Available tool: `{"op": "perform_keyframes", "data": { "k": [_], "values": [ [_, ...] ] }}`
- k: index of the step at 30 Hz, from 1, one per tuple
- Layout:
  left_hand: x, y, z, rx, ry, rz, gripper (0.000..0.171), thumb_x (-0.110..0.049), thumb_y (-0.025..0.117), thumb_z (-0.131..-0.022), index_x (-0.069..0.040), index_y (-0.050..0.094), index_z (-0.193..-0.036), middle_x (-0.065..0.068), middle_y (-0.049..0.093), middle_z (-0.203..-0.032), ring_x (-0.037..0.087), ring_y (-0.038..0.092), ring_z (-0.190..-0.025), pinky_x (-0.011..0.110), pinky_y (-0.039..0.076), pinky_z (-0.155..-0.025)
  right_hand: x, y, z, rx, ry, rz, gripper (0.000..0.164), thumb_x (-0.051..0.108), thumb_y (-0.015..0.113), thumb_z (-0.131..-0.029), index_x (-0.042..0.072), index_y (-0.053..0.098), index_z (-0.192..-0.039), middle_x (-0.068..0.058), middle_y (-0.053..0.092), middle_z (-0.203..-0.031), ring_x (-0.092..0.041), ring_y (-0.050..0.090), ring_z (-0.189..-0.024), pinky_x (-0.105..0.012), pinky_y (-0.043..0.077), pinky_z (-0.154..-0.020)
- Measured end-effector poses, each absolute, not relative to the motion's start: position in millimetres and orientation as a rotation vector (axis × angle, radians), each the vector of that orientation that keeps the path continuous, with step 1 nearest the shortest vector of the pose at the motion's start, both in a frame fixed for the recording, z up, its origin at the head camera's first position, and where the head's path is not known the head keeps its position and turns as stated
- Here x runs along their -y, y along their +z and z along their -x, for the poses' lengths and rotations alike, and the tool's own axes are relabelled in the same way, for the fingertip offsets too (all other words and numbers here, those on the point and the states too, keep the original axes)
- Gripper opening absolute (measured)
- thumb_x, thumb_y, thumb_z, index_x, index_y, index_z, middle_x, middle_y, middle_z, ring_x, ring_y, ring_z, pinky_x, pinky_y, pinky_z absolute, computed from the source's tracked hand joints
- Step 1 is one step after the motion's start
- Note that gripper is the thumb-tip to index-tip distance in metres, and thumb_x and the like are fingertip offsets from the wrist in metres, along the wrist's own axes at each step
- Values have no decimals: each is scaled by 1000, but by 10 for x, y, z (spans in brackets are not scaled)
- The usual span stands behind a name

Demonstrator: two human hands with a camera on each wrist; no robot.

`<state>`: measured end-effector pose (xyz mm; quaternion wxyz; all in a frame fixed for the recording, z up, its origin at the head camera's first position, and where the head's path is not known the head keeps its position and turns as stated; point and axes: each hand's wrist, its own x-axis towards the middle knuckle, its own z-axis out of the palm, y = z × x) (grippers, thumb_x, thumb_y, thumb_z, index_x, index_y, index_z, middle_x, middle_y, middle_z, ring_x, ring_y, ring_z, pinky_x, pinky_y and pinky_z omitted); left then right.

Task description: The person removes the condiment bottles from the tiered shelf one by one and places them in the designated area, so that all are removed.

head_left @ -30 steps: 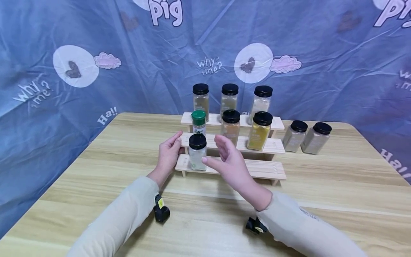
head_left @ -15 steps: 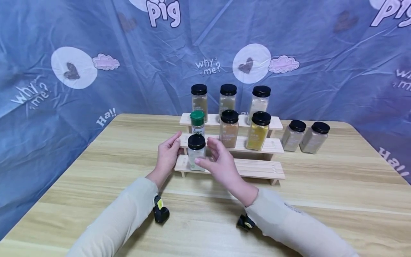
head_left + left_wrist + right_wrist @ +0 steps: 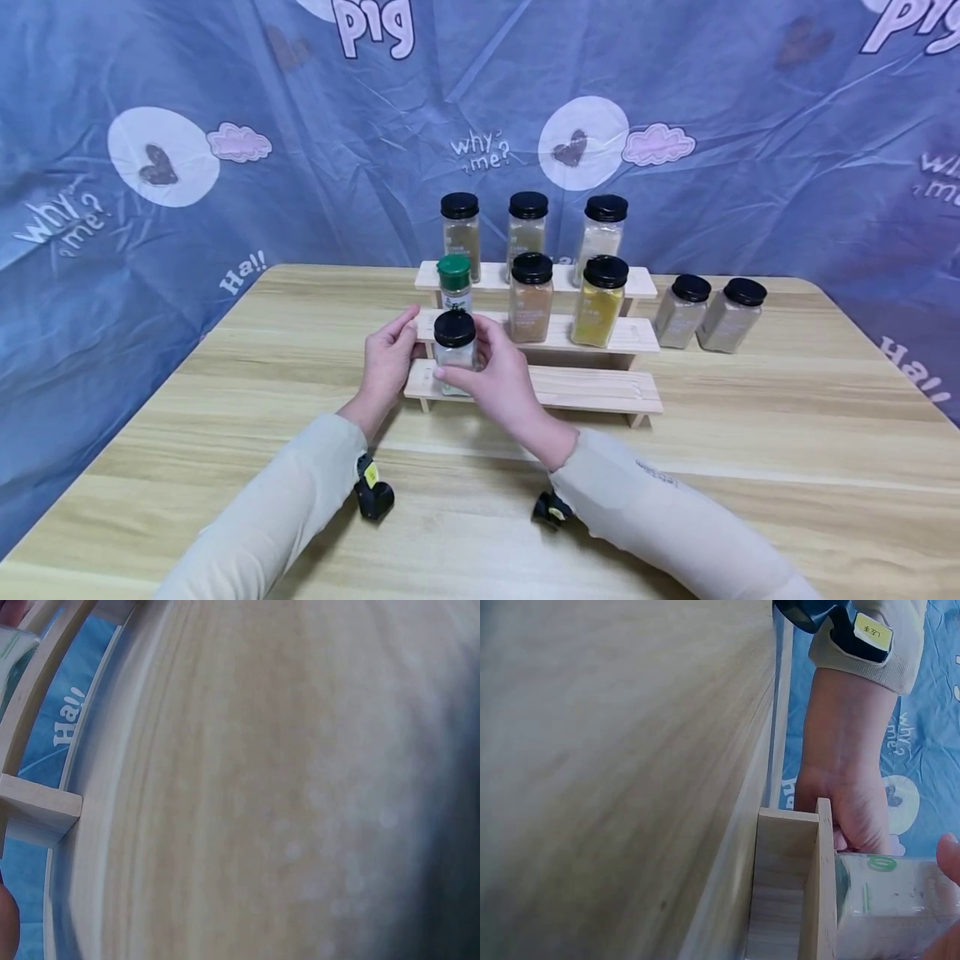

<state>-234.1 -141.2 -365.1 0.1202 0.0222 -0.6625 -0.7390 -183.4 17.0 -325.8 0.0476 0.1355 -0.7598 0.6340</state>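
Covering part of a black-lidded jar (image 3: 456, 356), the right hand (image 3: 501, 375) has most of its fingers tucked out of my sight behind it. What the jar contains is hard to make out; its walls look clear and pale, and the right wrist view cuts off its top. A green-capped shaker (image 3: 454, 297) behind is half hidden, and the left wrist view is mostly blurred tabletop (image 3: 465, 533).

The jar is at the left end of the lowest step of a wooden rack (image 3: 592, 390). Up on the middle step are an orange-tan jar (image 3: 531, 308) and a yellow jar (image 3: 597, 312); three more jars (image 3: 527, 235) line the top, two brownish, one pale. Two greyish-brown jars (image 3: 681, 318) stand on the tabletop to the right.

The right hand reaches in from the side, thumb across the jar's front, fingers clamped round it. The left hand (image 3: 386, 358) grips the middle step's left end, its lower fingers partly hidden. Both forearms slant inward in pale sleeves (image 3: 277, 492).
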Motion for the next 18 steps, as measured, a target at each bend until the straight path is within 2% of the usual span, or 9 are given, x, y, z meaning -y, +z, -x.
{"op": "perform_keyframes", "data": {
  "k": [6,18],
  "values": [
    [1414,-3636,2344,1938,-2164,-54,35,-8,47,-95,0,51,-130,12,49,-135,-5,62,-74,13,54,-69,-136,-3243,1836,2313,1872,-401,72,6,82,-67,5,48,-130,-11,61,-119,-22,58,-108,-33,49,-95],
    [1421,-3648,2337,1955,-2160,-68,35,-9,48,-95,-2,51,-130,10,49,-136,-3,63,-75,15,55,-71,-146,-3242,1811,2311,1873,-386,63,6,82,-65,6,55,-122,-8,66,-108,-18,62,-99,-28,51,-91]
  ]
}}
